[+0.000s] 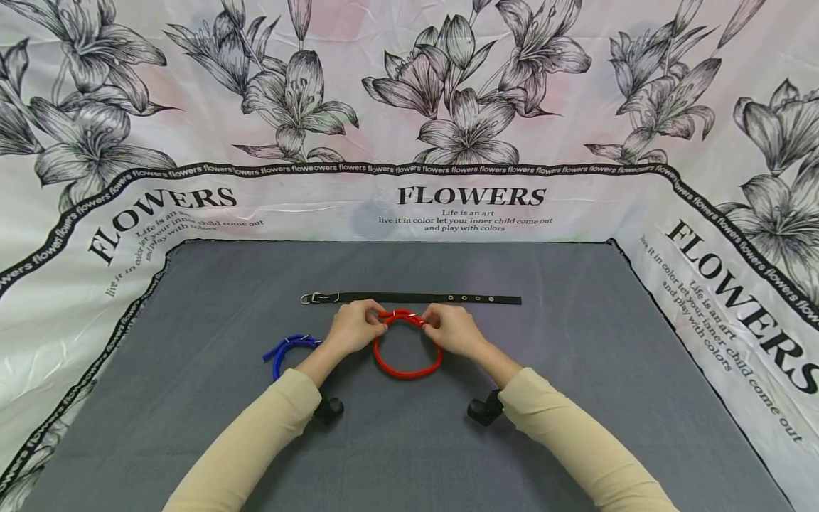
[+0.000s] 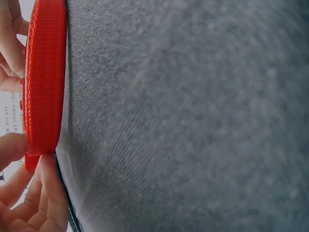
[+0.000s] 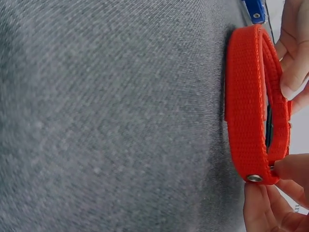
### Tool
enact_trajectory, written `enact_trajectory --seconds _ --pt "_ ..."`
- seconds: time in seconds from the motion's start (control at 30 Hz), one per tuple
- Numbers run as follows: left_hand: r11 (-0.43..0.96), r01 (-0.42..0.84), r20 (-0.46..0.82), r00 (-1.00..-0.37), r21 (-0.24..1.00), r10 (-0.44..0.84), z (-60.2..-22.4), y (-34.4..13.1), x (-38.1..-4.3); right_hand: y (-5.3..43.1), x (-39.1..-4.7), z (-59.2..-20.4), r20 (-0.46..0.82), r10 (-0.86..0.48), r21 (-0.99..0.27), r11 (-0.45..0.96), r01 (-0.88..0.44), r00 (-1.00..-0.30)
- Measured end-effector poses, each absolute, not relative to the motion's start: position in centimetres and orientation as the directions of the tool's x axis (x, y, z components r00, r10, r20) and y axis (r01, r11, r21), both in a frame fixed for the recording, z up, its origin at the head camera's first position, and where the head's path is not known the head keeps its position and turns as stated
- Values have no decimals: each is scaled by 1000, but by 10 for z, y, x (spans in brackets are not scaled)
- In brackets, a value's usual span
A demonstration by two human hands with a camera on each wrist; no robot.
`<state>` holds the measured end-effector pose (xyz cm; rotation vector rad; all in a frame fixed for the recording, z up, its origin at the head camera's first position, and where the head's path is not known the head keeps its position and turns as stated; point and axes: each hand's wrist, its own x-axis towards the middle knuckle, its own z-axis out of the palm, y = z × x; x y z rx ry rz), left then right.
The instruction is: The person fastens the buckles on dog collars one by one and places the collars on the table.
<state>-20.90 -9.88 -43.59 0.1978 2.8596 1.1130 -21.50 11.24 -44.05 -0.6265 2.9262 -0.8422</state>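
A red webbing collar (image 1: 407,375) with metal eyelets is bent into a ring at mid-table. The left hand (image 1: 350,328) pinches its upper left between thumb and fingers, and the right hand (image 1: 456,331) pinches its upper right. From the left wrist, the red band (image 2: 46,82) stands on edge, with the left thumb and fingers at its lower end. An eyelet (image 3: 254,178) shows beside the right fingertips in the right wrist view. Behind the hands a black collar (image 1: 397,298) with a metal buckle lies straight. Left of them is a curled blue collar (image 1: 279,358), partly hidden by the left arm.
Grey cloth (image 1: 409,455) covers the table. A white floral sheet (image 1: 473,227) rises along its back and sides. Black wrist devices (image 1: 329,411) sit under both cuffs.
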Motion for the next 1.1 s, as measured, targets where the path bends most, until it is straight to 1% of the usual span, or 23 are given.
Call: enact_trajectory --seconds 0.4,0.77,0.9,1.1 --pt "748 70 -46 -990 660 133 -441 -96 -210 110 -214 -445 31 -356 -507 800 -322 -934" --pt "770 54 -74 -989 636 131 -438 -97 -212 113 -217 -442 31 -380 -510 789 -342 -924" --pt "770 68 -62 -989 634 138 -434 -100 -213 118 -219 -437 50 -407 -514 773 -373 -912" --pt "765 62 -42 -992 641 116 -423 -111 -215 130 -227 -433 127 -430 -483 760 -434 -894"
